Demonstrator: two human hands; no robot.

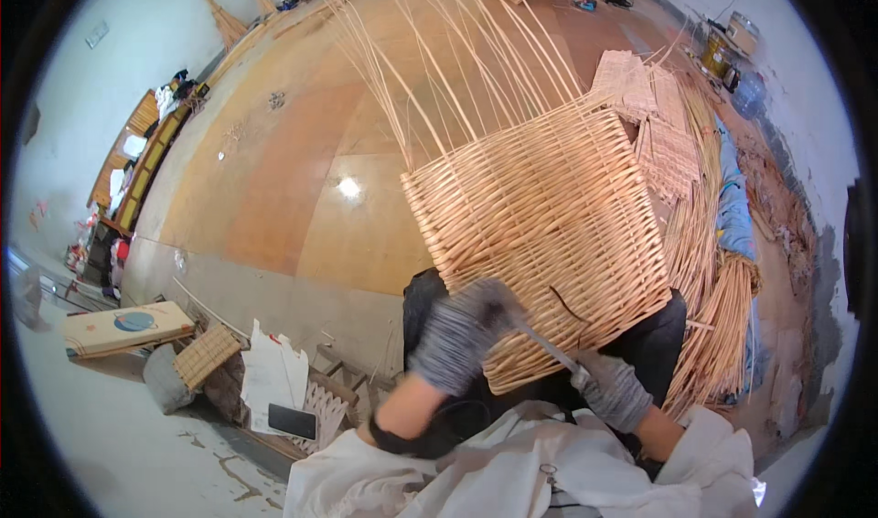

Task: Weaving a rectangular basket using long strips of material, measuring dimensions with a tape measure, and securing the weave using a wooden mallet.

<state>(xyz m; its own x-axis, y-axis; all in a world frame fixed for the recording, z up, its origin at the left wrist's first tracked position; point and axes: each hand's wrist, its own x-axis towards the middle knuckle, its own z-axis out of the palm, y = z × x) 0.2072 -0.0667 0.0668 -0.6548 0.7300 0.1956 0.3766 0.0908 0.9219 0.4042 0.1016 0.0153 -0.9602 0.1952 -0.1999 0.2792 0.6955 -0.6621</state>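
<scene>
Box (128, 328): cream, flat, blue round picture on its lid; far left.
Phone (293, 421): dark screen, lying on a white sheet (274, 372).
Loose ends (445, 86): long, pale, fanning from the panel's far edge; unwoven, so by my judgement that edge is the part left to finish.
Left hand (466, 335): grey glove, fingers curled and blurred at the tool's far end; I cannot tell whether they grip it or the weave.
Woven panel (549, 216): across the person's lap, slanting toward the upper right; four-sided, honey-coloured, tight rows, rounded near corners. The body of it looks woven through, and the side and near edges seem closed.
Tool (553, 351): slim, grey, lying over the panel's near part.
Dark strip (569, 305): thin, curved, on the weave (purpose unclear from where I stand).
Right hand (615, 392): grey glove, closed round the tool's near end.
Mats (666, 143): pale, woven, piled beyond the panel.
Straw bundle (722, 326): tan stalks, near blue cloth (734, 198).
</scene>
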